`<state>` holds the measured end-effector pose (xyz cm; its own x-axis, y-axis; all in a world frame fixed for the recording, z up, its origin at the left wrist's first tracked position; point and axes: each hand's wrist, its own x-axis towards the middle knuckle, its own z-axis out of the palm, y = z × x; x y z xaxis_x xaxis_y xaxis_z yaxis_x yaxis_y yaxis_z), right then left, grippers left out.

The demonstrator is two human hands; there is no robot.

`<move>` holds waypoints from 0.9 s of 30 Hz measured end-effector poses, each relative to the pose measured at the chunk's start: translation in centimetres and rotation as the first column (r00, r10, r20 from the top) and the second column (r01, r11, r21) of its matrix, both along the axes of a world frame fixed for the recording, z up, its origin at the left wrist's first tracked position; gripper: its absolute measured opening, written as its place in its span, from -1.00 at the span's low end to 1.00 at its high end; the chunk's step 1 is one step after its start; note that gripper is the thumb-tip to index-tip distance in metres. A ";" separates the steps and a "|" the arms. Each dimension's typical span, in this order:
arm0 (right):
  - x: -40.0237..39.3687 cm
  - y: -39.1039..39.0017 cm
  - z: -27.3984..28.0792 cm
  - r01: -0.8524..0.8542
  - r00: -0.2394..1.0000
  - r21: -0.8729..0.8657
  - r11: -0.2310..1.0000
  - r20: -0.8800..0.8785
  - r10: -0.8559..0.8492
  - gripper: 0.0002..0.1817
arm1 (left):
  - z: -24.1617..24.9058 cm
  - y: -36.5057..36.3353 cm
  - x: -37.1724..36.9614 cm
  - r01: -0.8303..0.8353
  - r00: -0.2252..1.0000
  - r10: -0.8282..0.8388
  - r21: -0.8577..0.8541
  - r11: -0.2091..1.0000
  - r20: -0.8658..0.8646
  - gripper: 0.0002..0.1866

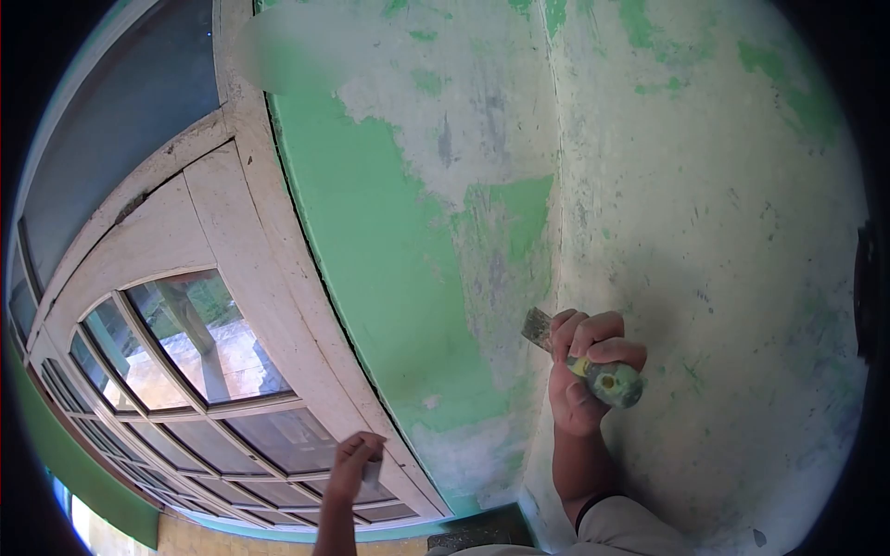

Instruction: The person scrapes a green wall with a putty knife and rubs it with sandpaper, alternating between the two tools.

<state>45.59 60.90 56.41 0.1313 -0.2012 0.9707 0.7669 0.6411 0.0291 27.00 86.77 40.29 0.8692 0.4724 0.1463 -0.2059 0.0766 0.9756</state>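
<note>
My right hand (589, 366) is wrapped round the handle of a scraper (616, 384), whose handle end is spotted green and yellow. The scraper's short, dirty blade (536, 327) points up and left, close to the wall corner. Green paint (371, 250) covers part of the wall beside it, with bare pale patches (445, 120) where paint is gone. Lower left, my left hand (357, 459) is closed in front of the door frame, with a small greyish flat piece (373, 474) showing below its fingers.
A white wooden door with glass panes (209, 334) fills the left side. The right wall (723, 278) is pale with scattered green marks. A dark object (482, 533) lies at the bottom centre, near tan floor tiles (204, 537). Another dark object (866, 292) is at the right edge.
</note>
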 end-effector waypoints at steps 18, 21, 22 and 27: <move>0.4 3.1 5.9 0.141 0.892 -0.005 0.990 0.434 -0.125 -0.66 | 7.9 5.0 5.1 -0.141 0.985 0.107 0.286 0.948 0.134 -0.75; 0.5 3.6 6.1 0.209 0.844 -0.019 0.978 0.508 -0.171 -0.67 | 7.9 5.0 5.1 -0.151 0.985 0.118 0.288 0.946 0.129 -0.75; 0.5 3.8 6.2 0.231 0.821 -0.022 0.973 0.541 -0.183 -0.67 | 7.9 4.9 5.1 -0.160 0.984 0.128 0.284 0.945 0.126 -0.76; 1.4 4.4 6.6 0.279 0.812 -0.031 0.960 0.541 -0.219 -0.67 | 8.1 4.7 5.1 -0.170 0.983 0.143 0.273 0.947 0.116 -0.77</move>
